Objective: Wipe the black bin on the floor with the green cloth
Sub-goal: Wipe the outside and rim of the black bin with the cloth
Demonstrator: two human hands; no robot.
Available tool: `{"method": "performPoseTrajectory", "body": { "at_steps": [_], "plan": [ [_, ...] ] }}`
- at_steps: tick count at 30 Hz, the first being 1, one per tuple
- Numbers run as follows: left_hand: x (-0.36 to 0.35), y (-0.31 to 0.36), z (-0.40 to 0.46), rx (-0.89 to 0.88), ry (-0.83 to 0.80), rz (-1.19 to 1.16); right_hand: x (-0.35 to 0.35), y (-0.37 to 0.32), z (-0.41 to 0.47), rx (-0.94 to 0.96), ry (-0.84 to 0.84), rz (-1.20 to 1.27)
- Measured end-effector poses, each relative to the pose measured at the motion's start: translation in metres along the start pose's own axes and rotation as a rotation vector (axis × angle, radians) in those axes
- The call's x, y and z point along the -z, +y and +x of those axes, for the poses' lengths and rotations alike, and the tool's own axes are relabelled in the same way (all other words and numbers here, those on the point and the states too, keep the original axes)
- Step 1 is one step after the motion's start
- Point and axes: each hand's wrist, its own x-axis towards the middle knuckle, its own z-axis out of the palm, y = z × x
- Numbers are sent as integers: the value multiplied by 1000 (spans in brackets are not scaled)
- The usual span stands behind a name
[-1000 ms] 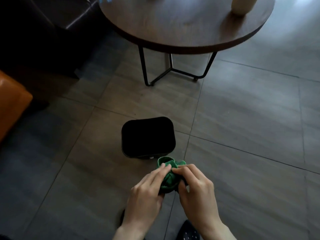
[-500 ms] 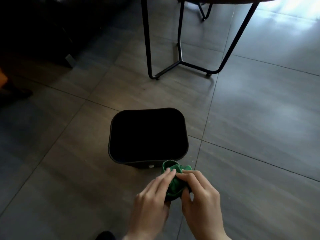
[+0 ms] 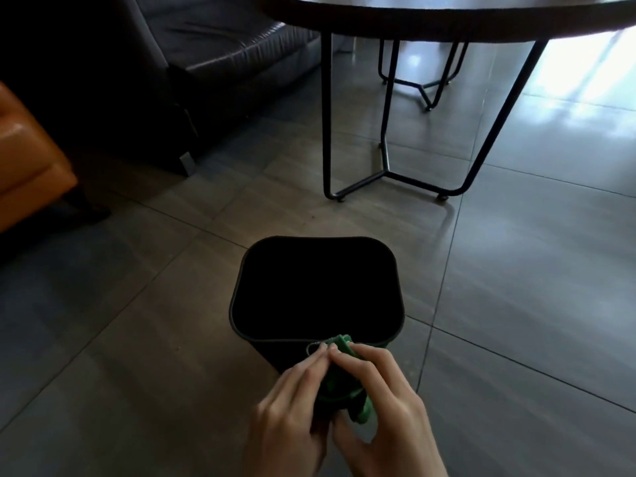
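The black bin [image 3: 241, 304] stands upright on the tiled floor at the centre of the view, its open mouth dark inside. A bunched green cloth [image 3: 339, 383] is pinched between both hands just in front of the bin's near rim. My left hand [image 3: 289, 418] grips the cloth from the left. My right hand [image 3: 385, 414] grips it from the right, fingers curled over the top. The cloth's upper tip overlaps the bin's near edge.
A round dark table [image 3: 447, 15] on thin black metal legs [image 3: 325, 132] stands behind the bin. A dark leather sofa [image 3: 223, 46] fills the upper left. An orange seat [image 3: 27, 160] sits at the left edge. Grey floor tiles stretch to the right.
The view has dropped lower and closer, so the bin looks larger and the table's underside shows. Both hands with the cloth have come up to the bin's near rim.
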Motion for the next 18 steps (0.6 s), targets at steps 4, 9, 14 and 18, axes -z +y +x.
{"method": "performPoseTrajectory", "body": {
  "at_steps": [4,9,14,18],
  "plan": [
    [8,-10,0,-114,-30,84,-4,4,-4,12,121,-60],
    [13,-43,-3,-132,-136,432,-1,7,-10,21,202,-119],
    [-1,-76,-15,-77,-200,582,13,13,-9,17,268,-152],
    [-10,-92,-9,-93,-197,577,22,19,-4,24,297,-195]
  ]
}}
